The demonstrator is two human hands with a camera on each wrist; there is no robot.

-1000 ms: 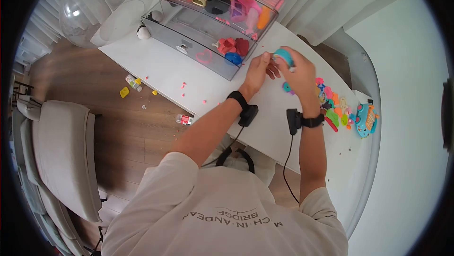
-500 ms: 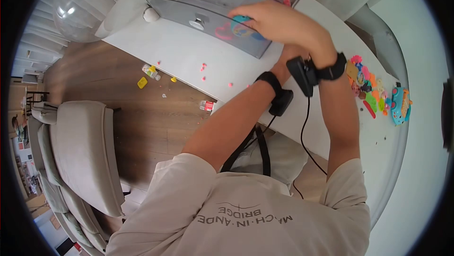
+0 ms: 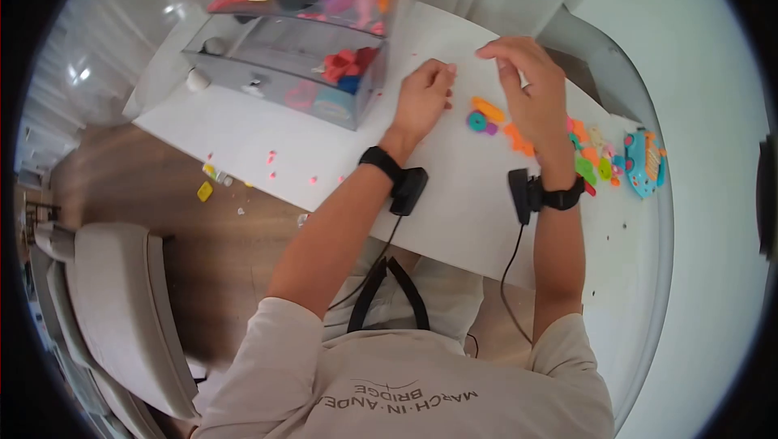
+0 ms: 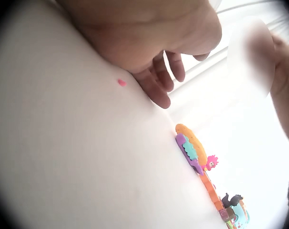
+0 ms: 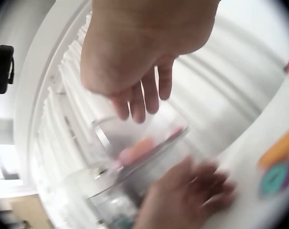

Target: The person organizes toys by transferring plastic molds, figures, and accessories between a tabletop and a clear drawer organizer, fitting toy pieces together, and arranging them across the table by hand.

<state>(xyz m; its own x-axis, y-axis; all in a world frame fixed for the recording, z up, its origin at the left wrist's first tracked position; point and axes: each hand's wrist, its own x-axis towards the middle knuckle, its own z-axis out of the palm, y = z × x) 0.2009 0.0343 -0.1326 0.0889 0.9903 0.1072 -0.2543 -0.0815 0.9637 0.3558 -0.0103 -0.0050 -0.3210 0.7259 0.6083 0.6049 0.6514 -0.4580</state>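
Toys (image 3: 585,168) lie in a bright bunch on the right part of the white table (image 3: 462,196), and more sit in the see-through box (image 3: 231,74) on the left. The box's low drawer is pulled out. In it are a red toy (image 3: 344,64) and, seen through the front, a pale blue toy (image 3: 332,103).

Just in front of the box, little pink bits (image 3: 272,157) are dotted on the table.

Next comes the left hand (image 3: 424,98), over the table beside the box. Its fingers are softly bent, and it has nothing in it.

Between the hands are an orange toy (image 3: 487,110) and a round teal toy (image 3: 476,121), close together.

The right hand (image 3: 535,90) is up over the table, near the bunch. Its thumb and first finger are wide apart. It seems to hold nothing, though the picture from its wrist is a bit blurry.

At the far right is a blue toy (image 3: 640,165) with an orange front.

This looks like a gap between putting toys away. The next move probably needs a hand to reach down and pinch one toy.
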